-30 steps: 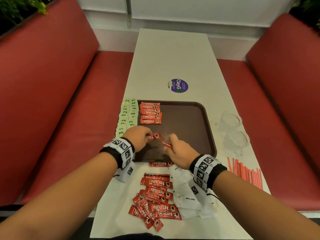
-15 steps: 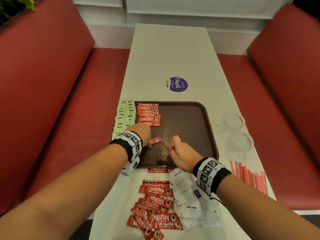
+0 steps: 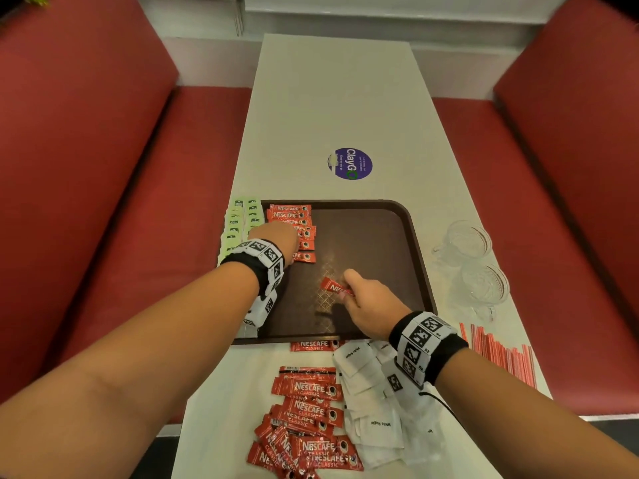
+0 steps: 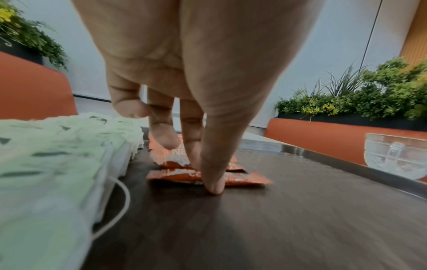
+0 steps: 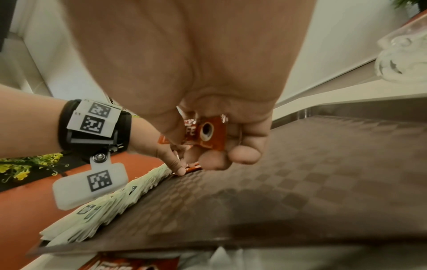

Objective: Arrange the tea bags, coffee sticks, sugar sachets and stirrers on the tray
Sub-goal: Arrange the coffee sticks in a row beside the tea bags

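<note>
**Booth seating around a pale table**

I see a long off-white table [image 3: 332, 98] running away from where the hands work, with a round purple sticker [image 3: 350, 164] beyond them. Red padded benches [image 3: 103, 167] flank it on both sides. Past the far end stands a pale wall [image 3: 380, 8]. Green plants in dark planters [image 4: 369, 102] sit behind the bench backs. Lighting is even, indoor.

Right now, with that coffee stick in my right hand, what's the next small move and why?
Probably carry the coffee stick in your right hand over to the near end of the coffee row, just below the last stick that your left hand is pressing flat. The tray is bare there, so the column simply continues.
</note>
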A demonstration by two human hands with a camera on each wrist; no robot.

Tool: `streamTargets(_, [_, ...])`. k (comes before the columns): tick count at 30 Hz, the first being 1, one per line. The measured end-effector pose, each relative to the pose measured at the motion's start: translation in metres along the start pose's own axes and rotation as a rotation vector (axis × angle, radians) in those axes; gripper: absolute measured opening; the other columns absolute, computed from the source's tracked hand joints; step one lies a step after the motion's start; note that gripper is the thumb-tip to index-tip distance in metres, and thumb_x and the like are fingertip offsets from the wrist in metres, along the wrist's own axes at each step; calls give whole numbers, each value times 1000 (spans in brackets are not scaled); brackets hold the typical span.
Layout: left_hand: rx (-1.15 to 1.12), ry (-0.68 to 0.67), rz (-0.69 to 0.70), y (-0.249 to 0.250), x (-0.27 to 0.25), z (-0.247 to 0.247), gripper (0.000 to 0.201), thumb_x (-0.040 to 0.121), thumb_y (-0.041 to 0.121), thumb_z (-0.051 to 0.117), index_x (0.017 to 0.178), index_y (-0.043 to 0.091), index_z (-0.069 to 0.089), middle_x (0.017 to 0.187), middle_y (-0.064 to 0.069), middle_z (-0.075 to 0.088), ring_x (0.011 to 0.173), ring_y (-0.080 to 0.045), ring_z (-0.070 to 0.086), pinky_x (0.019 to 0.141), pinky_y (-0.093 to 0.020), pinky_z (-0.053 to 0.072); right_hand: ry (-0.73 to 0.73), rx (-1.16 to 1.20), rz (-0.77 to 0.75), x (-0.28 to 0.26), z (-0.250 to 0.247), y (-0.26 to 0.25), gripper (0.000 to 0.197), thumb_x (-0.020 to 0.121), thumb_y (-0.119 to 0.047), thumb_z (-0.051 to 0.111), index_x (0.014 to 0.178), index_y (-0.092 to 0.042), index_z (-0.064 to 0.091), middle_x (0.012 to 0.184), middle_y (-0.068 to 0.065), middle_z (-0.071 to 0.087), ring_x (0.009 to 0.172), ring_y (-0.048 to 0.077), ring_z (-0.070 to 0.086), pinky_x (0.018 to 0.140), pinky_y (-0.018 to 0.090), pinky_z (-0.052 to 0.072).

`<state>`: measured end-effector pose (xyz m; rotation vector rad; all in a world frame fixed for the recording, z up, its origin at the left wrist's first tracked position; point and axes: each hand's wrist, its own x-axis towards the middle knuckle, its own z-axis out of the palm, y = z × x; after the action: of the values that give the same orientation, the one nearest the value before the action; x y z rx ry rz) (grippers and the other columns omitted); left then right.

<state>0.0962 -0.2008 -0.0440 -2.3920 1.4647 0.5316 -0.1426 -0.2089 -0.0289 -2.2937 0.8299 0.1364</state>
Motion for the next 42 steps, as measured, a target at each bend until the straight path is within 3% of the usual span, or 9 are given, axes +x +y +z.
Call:
streamTargets(7, [-12, 61, 49, -4, -6, -5, 22, 85, 35, 72, 104, 24, 72, 101, 0, 69, 92, -23, 66, 83, -38, 56, 2, -29, 1, 4, 0, 1, 12, 107, -31, 39, 99, -24, 44, 81, 4, 64, 70, 23, 61, 67, 40, 54])
streamTargets(12, [-291, 131, 363, 4, -44, -12, 36, 97, 53, 49, 101, 27, 73, 88, 10, 67, 84, -12, 61, 76, -30, 47, -16, 7, 18, 9, 1, -3, 17, 106, -31, 42, 101, -17, 51, 86, 4, 63, 73, 22, 61, 72, 42, 54])
streamTargets(17, [-283, 60, 557, 12, -67, -4, 20, 90, 45, 65, 98, 29, 73, 85, 13, 66, 79, -5, 59, 75, -26, 50, 4, 6, -11, 9, -4, -8, 12, 104, -30, 48, 97, -20, 51, 88, 4, 64, 76, 21, 60, 69, 38, 52])
streamTargets(21, [-304, 75, 510, 1, -72, 0, 12, 89, 37, 68, 95, 27, 73, 82, 12, 66, 78, -6, 59, 77, -28, 48, 25, -55, 15, 12, -8, -7, 13, 102, -33, 54, 91, -27, 51, 83, -1, 63, 74, 18, 59, 63, 30, 43])
streamTargets(27, [-279, 86, 506, 7, -81, 7, 16, 92, 39, 64, 98, 26, 70, 87, 10, 63, 81, -9, 58, 76, -29, 49, 54, -100, -19, 14, -3, -15, 17, 99, -37, 57, 103, -21, 59, 89, 1, 67, 80, 22, 62, 73, 38, 53])
streamTargets(32, [-138, 124, 251, -15, -67, 6, 18, 94, 40, 60, 105, 30, 72, 99, 6, 67, 98, -18, 60, 89, -37, 48, 104, -81, -63, 2, 7, -12, 42, 93, -33, 66, 132, -26, 49, 122, -5, 52, 98, 17, 61, 88, 33, 52])
streamTargets(36, [-12, 1, 153, -13, -57, 12, 22, 94, 43, 60, 112, 36, 70, 110, 7, 67, 110, -20, 56, 99, -42, 39, -142, -328, -235, -6, 14, -11, 18, 98, -34, 56, 111, -27, 67, 105, -6, 55, 91, 16, 58, 84, 36, 52])
streamTargets(40, [-20, -29, 85, -6, -48, 14, 14, 87, 44, 69, 99, 36, 71, 101, 10, 67, 110, -17, 57, 101, -41, 36, -279, -467, -315, -11, 21, -15, 29, 99, -28, 47, 88, -19, 73, 82, -8, 64, 75, 16, 57, 73, 35, 53])
streamTargets(42, [-40, -16, 59, -4, -47, 15, 13, 86, 45, 71, 93, 35, 69, 99, 10, 67, 107, -17, 58, 99, -39, 39, -337, -542, -294, -14, 23, -19, 32, 100, -32, 44, 96, -18, 73, 86, -4, 70, 79, 21, 63, 75, 39, 56])
